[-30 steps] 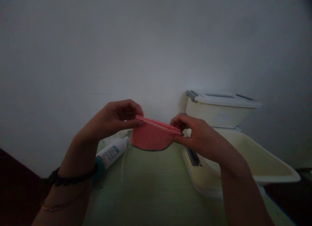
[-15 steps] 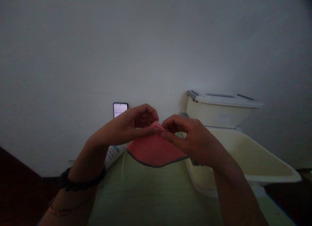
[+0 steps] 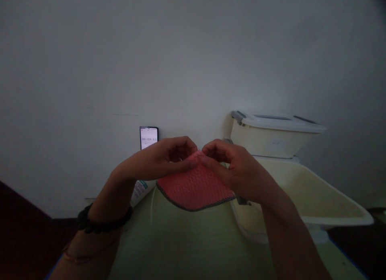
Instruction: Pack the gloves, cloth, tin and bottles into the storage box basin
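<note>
- Left hand [image 3: 163,157] and right hand [image 3: 239,167]: thumbs and fingers pinching the pink cloth [image 3: 196,187] at its top, above the counter [image 3: 187,243].
- Likely light, soft, pliable; best held by its edges.

A chunky black bracelet [image 3: 103,226] with a bumpy outline circles the left wrist [image 3: 116,195], too dark to tell beads from gathered fabric. Nearer along that forearm is a thin, coppery-red bracelet [image 3: 79,259] with an elongated link. The left hand [image 3: 169,157], right hand [image 3: 239,169] and right forearm [image 3: 291,231] are bare.
</note>
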Available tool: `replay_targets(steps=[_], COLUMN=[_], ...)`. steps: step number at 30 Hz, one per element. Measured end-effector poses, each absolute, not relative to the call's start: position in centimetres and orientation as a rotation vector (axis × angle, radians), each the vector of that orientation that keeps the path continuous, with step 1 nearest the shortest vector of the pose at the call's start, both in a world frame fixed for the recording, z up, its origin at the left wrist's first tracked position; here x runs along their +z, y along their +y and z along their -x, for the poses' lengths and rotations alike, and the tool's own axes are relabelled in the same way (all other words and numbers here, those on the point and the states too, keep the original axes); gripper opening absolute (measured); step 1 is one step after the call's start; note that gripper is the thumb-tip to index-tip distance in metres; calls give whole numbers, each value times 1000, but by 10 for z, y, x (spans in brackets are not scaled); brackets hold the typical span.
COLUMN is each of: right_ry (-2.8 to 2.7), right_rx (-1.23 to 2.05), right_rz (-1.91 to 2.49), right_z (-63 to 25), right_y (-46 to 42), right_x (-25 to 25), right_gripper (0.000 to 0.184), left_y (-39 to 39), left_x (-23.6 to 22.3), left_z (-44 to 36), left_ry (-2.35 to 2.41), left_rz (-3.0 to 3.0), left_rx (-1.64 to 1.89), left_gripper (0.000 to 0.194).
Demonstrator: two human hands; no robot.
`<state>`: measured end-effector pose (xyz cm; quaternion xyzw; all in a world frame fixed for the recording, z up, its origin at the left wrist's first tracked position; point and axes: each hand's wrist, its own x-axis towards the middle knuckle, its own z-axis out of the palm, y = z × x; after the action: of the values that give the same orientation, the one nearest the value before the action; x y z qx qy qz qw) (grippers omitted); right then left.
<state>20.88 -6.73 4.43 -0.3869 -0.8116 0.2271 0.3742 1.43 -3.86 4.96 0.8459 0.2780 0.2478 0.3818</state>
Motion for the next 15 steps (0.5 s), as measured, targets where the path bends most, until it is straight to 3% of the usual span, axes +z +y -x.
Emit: replay_targets(steps=[15], right_ry=[-2176], right_rx=[627], right_rz=[1082], right_z=[-210], right_y=[-69], right_x=[42], right_gripper=[17], left_y=[-40], left_x=[50], left_z=[-15], left_ry=[729], left_rz=[-2276], left_rx=[537], left_gripper=[20])
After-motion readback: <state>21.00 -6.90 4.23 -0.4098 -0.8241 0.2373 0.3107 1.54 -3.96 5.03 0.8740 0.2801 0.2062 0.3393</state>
